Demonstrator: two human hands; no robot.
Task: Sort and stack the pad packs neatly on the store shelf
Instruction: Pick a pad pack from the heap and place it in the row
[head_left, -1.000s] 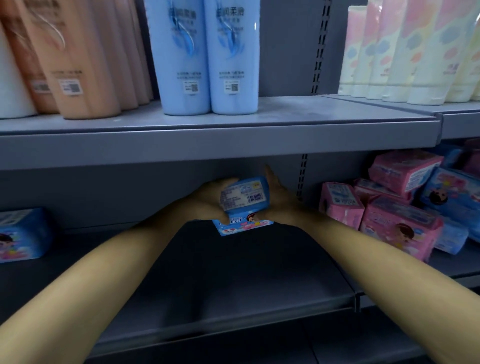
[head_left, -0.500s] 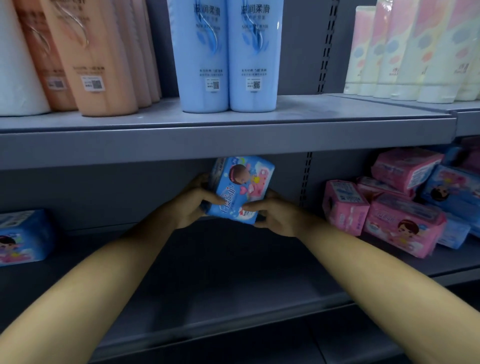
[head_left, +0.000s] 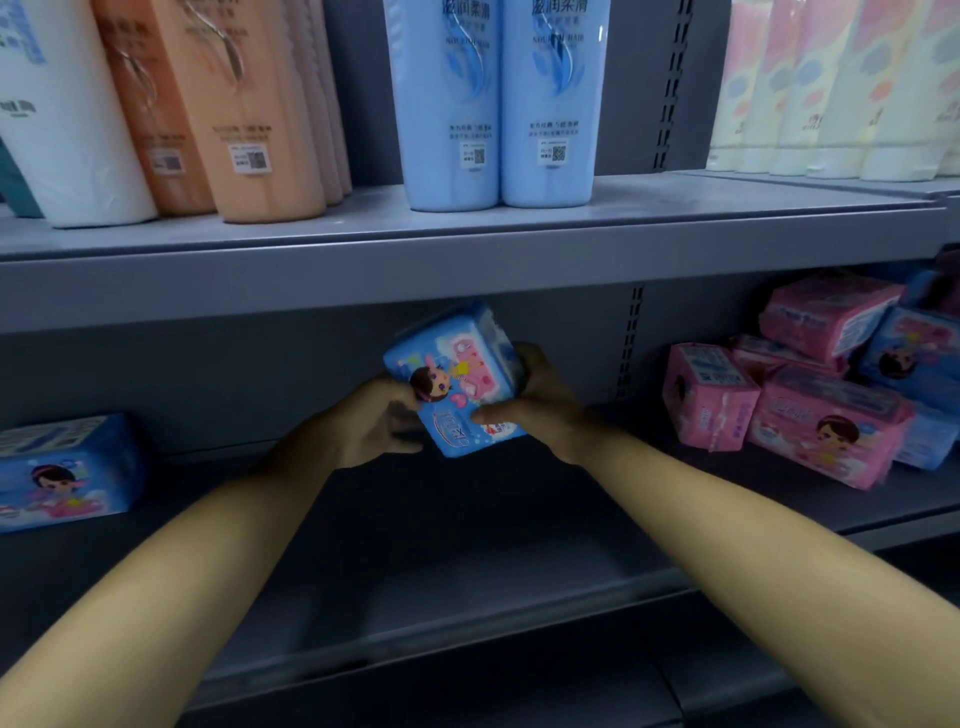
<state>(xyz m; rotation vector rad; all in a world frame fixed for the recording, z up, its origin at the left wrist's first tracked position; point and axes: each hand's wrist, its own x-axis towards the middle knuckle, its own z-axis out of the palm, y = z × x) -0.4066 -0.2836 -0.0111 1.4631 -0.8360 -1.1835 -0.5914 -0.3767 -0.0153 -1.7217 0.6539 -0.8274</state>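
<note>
A blue pad pack (head_left: 457, 382) is held between both hands above the lower shelf (head_left: 415, 587), clear of its surface and tilted, its printed face turned toward the camera. The left hand (head_left: 363, 423) is curled round the pack's edge at 9 o'clock, and the right hand (head_left: 535, 402) is wrapped round the edge at 3 o'clock, with the thumb laid across the lower front. The pack is judged to be light and soft: a plastic-film wrap over compressible contents, likely to dent under a hard squeeze and somewhat slippery on its glossy faces. It is best taken by the two short ends, as it is now, so that the broad faces stay flat for stacking. A cartoon girl is printed on the front; the brand lettering below her is too blurred to be read. At 9 o'clock from the hands, well apart, a second blue pack (head_left: 65, 470) lies on the shelf with the same cartoon. At 3 o'clock a loose heap of pink packs (head_left: 826, 426) is seen, with more blue ones mixed in, lying at odd angles and not yet sorted. On the upper shelf (head_left: 467, 260), at 12 o'clock, two blue bottles (head_left: 498, 104) are stood side by side; "NOURISH HAIR" can just be made out under Chinese characters, with a QR sticker on each. Peach bottles (head_left: 249, 114) stand at 10 o'clock and pale tubes (head_left: 831, 88) at 2 o'clock.
</note>
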